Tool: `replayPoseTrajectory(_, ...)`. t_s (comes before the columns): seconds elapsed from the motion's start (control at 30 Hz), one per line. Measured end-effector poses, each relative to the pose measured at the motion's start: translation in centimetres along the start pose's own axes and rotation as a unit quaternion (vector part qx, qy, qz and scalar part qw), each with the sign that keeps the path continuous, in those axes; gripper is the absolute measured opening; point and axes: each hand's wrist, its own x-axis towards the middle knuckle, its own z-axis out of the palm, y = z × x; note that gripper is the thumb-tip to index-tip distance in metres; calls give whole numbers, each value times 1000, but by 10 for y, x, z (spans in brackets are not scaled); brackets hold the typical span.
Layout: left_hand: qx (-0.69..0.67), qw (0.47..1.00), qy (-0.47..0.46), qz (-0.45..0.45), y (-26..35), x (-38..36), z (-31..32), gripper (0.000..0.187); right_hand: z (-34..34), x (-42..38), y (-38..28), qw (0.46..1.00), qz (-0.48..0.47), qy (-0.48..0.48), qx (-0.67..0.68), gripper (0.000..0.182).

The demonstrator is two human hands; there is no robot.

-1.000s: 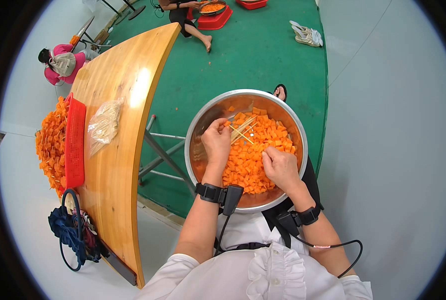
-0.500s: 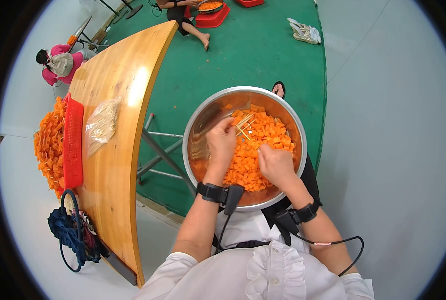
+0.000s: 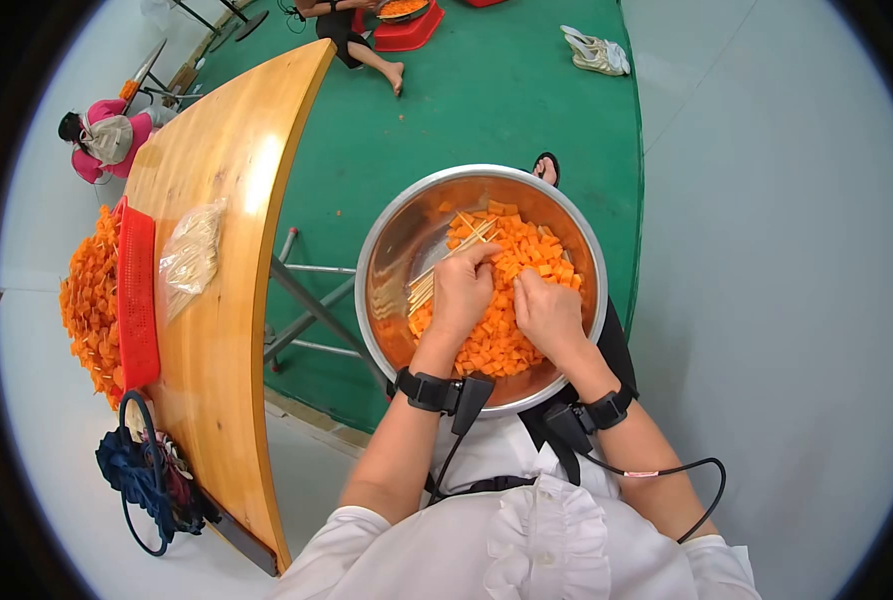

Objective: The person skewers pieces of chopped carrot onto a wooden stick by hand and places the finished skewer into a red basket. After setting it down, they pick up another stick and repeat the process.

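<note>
A steel bowl (image 3: 397, 240) rests on my lap, filled with orange cubes (image 3: 527, 250). My left hand (image 3: 462, 295) grips a bundle of thin wooden skewers (image 3: 442, 265) that point up and left across the bowl. My right hand (image 3: 547, 312) lies on the cubes just right of it, fingers curled down into the pile; what they pinch is hidden. Both hands nearly touch over the bowl's middle. Black bands with cables sit on both wrists.
A curved wooden table (image 3: 227, 250) runs along my left, carrying a red basket (image 3: 137, 295) heaped with orange cubes and a clear bag of skewers (image 3: 189, 258). A dark bag (image 3: 147, 470) hangs at its near end. Other people sit on the green floor (image 3: 467, 90) beyond.
My left hand has moved right and toward me, bringing the skewers with it. My right hand has shifted up to meet it. The view has tilted slightly.
</note>
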Motion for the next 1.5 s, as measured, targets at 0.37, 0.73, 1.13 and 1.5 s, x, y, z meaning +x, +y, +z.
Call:
replayPoseTrajectory(0.37,-108,990,67,-67,-6,14,-7,27,-7,2,3,996,66,20,49,19)
replayPoseTrajectory(0.73,231,964,-122,39,-26,3,-7,15,-4,0,8,987,91,40,130,21)
replayPoseTrajectory(1.13,172,985,-6,-11,-22,8,3,10,-5,-3,7,988,91,18,125,21)
replayPoseTrajectory(1.5,-315,908,156,-229,-20,29,-23,9,-12,-2,2,982,60,3,178,18)
